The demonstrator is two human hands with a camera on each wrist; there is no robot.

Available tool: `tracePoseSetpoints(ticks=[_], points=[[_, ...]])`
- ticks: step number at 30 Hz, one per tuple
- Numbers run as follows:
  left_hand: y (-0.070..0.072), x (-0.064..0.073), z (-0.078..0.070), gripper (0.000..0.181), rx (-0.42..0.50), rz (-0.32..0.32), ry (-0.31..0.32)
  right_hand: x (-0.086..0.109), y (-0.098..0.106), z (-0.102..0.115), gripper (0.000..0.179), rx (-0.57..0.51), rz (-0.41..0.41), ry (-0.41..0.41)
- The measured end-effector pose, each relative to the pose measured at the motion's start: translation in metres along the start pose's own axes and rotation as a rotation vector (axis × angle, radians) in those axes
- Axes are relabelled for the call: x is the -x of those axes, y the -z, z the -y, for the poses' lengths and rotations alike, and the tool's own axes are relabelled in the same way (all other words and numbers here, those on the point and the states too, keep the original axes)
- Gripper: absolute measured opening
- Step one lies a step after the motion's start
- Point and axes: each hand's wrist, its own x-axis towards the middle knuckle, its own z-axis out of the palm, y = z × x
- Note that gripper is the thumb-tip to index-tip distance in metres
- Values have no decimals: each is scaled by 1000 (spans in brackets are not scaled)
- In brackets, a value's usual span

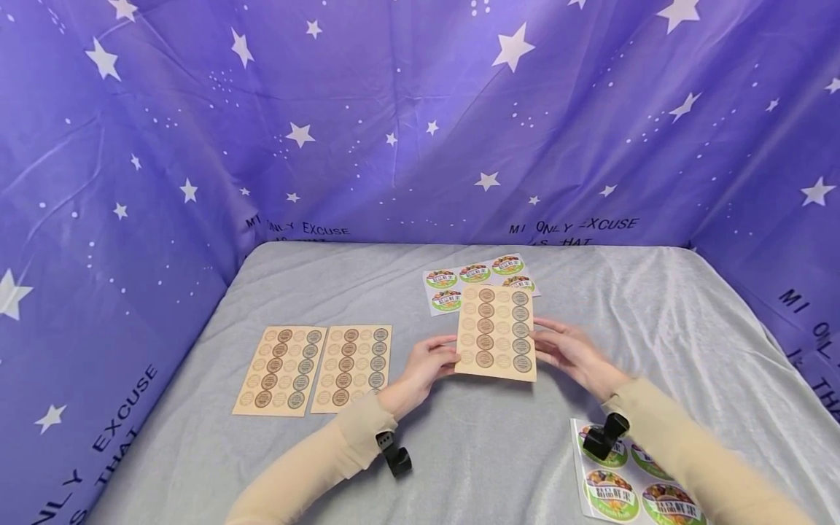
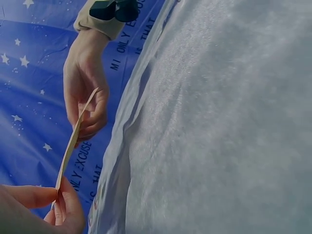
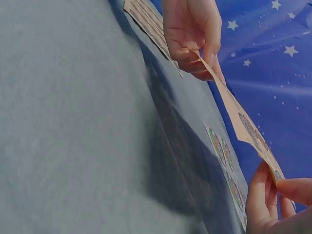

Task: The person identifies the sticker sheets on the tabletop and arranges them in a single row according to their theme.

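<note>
Both hands hold a tan sticker sheet (image 1: pixel 495 332) with columns of round brown, grey and pale stickers, raised over the table. My left hand (image 1: pixel 423 368) pinches its left edge between thumb and fingers, seen close in the left wrist view at the hand (image 2: pixel 44 207). On the opposite edge, my right hand (image 1: pixel 574 357) pinches too; its thumb and fingers grip the sheet in the right wrist view. Two matching tan sheets lie side by side at the left, one sheet (image 1: pixel 278 372) further out and another sheet (image 1: pixel 341 357) nearer my left hand.
Behind the held sheet lies a white sheet of colourful fruit labels (image 1: pixel 442 281), partly covered in view. Another fruit label sheet (image 1: pixel 610 496) lies at the front right under my right forearm. A grey cloth (image 1: pixel 453 452) covers the table; a purple starry curtain (image 1: pixel 394 109) surrounds it.
</note>
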Motion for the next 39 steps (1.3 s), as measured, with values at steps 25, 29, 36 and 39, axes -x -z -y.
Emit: tracePoseSetpoints(ticks=[25, 29, 36, 39], points=[[45, 22, 1, 44, -72, -38, -21, -13, -34, -31, 58, 94, -16, -30], [51, 25, 2, 45, -87, -38, -22, -15, -39, -36, 56, 124, -30, -34], [61, 31, 2, 45, -84, -32, -28, -17, -49, -45, 53, 172, -48, -27], [65, 34, 2, 46, -92, -31, -28, -18, -52, -48, 52, 193, -56, -21]])
